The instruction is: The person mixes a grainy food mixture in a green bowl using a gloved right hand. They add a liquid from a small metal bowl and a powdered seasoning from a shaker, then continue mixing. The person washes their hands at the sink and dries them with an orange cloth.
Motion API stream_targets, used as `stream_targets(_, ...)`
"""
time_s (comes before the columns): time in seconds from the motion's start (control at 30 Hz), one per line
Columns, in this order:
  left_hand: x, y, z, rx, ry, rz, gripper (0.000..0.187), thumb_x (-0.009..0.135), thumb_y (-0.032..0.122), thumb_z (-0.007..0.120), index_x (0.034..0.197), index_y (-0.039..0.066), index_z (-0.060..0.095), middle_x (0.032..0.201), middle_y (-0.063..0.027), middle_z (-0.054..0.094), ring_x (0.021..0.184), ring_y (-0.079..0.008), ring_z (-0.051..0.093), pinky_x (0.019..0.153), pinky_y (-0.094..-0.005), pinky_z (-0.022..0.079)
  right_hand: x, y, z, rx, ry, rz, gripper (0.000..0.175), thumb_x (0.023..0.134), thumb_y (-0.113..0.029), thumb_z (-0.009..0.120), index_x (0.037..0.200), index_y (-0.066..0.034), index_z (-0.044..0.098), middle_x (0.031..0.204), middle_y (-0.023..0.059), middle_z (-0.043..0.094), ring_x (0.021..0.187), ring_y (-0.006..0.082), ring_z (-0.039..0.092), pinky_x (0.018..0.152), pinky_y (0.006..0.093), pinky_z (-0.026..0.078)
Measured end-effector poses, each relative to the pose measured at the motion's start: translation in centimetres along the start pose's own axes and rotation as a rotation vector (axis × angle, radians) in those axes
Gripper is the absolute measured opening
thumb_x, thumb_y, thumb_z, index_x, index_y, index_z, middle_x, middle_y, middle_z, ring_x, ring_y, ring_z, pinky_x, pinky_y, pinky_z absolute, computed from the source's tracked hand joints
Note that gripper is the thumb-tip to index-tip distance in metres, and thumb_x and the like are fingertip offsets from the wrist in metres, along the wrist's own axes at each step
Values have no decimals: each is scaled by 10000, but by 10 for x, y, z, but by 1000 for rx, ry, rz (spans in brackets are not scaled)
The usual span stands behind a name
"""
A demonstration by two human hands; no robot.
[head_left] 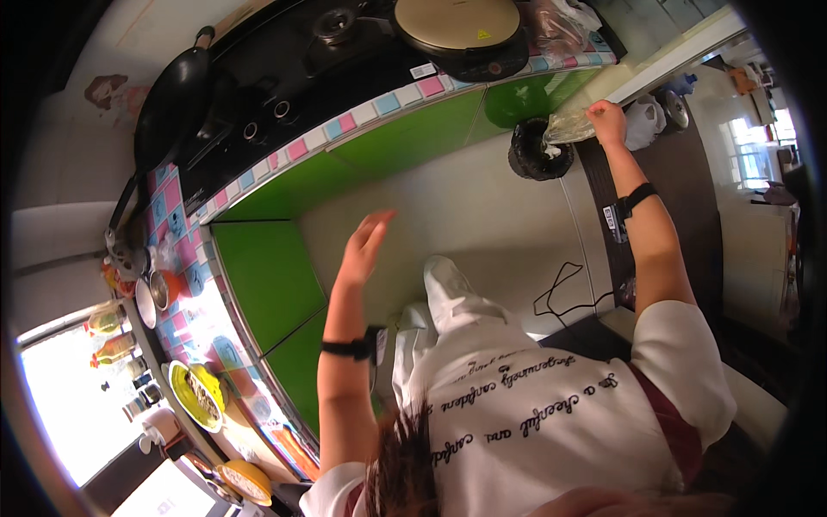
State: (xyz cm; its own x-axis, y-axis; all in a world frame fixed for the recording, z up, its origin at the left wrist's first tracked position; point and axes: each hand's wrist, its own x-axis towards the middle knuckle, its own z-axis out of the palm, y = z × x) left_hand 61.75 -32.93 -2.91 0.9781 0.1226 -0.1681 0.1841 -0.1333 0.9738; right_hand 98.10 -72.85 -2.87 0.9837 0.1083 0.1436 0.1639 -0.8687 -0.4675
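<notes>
Out to the right, my right hand point(607, 123) is closed on the end of a clear plastic bag point(571, 127). The bag's other end hangs over a small trash bin with a black liner point(533, 157), where some whitish scraps show at the rim. My left hand point(371, 244) is raised over the floor with nothing in it, its fingers extended and the thumb apart. Dark straps with small devices circle both forearms.
A tiled counter holds a black gas stove point(265, 97), a wok point(169, 106) and a round electric griddle point(457, 24). Green cabinets point(265, 278) stand below. A black cable point(549, 294) lies on the floor. Bowls point(197, 395) sit near the window.
</notes>
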Motion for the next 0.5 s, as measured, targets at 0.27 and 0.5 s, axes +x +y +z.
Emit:
stream_targets(0.27,-126,-90,-65,24,435,-699,490,860,414,499,1194,56,526,1175,-80,551,1082,-220,486,884,-354,347,52,123,81,-283,87,379,160,695,-162,577,829,-148,664,877,99,646,828,295,613,729,363,489)
stream_targets(0.5,-142,-107,-85,125,491,-715,548,851,481,489,1200,59,518,1193,-81,539,1113,-239,473,922,-399,332,65,171,139,467,95,758,460,722,-168,660,1157,-94,531,876,100,648,660,210,596,595,325,478)
